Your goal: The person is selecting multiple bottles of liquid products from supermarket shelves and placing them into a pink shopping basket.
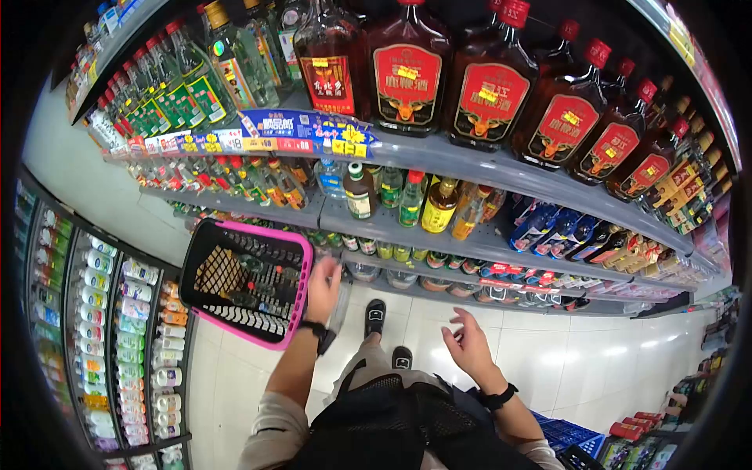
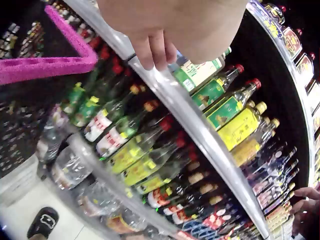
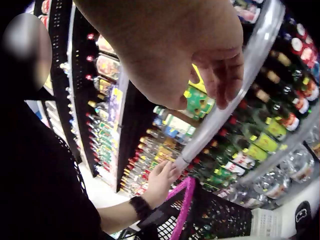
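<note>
My left hand (image 1: 323, 291) is beside the pink rim of a black shopping basket (image 1: 304, 258), its fingers loosely bent with nothing visible in them. A dark bar lies by that forearm; whether it bears the basket I cannot tell. The left wrist view has the left hand (image 2: 172, 30) in front of a shelf edge (image 2: 185, 115), contact unclear. My right hand (image 1: 472, 348) hovers over the floor with relaxed fingers, holding nothing. In the right wrist view, the right hand (image 3: 200, 55) hangs before the bottles and the left hand (image 3: 162, 180) is near the basket rim (image 3: 185, 205).
Shelves ahead carry rows of bottles, with large red-labelled ones (image 1: 407, 74) on top and a brown bottle (image 1: 359, 192) below. Another rack of bottles (image 1: 133, 305) stands left. A blue crate (image 1: 568, 431) is at lower right. White floor tiles (image 1: 439, 317) lie around the feet.
</note>
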`<move>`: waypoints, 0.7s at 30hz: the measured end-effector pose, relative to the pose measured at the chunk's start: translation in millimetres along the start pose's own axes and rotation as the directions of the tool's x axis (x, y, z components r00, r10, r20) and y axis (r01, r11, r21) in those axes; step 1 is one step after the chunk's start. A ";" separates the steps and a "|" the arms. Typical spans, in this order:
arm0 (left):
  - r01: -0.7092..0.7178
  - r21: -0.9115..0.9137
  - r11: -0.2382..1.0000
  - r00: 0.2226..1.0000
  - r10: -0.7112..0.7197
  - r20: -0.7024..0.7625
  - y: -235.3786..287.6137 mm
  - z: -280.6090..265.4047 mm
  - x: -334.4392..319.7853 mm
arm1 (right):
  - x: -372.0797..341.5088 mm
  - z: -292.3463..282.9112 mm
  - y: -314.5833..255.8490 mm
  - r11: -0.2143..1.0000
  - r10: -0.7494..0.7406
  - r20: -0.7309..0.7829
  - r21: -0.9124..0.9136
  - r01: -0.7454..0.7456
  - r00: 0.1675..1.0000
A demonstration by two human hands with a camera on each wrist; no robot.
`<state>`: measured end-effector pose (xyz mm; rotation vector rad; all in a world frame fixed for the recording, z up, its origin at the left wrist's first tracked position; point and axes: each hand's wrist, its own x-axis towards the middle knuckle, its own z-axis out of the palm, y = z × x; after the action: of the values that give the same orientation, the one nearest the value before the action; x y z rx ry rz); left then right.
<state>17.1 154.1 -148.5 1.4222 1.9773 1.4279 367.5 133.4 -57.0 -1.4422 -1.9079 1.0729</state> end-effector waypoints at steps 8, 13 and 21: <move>0.321 0.603 0.731 0.577 -0.656 0.487 -106.3 -113.4 -340.2 | -61.9 29.7 97.7 0.993 0.101 0.227 -0.080 -0.085 0.969; 0.182 0.566 0.804 0.462 -0.578 0.672 -148.9 -178.7 -485.3 | -67.6 134.0 216.3 0.989 0.011 0.889 0.056 -0.134 0.457; 0.893 0.299 0.336 0.305 -0.941 0.145 -88.8 -204.3 -451.2 | -87.1 255.4 162.7 0.978 0.106 0.986 -0.127 0.168 0.128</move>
<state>29.2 -337.2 -256.9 0.2247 2.0957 0.4440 282.5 -1.9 -328.6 -0.5865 -2.9817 2.2691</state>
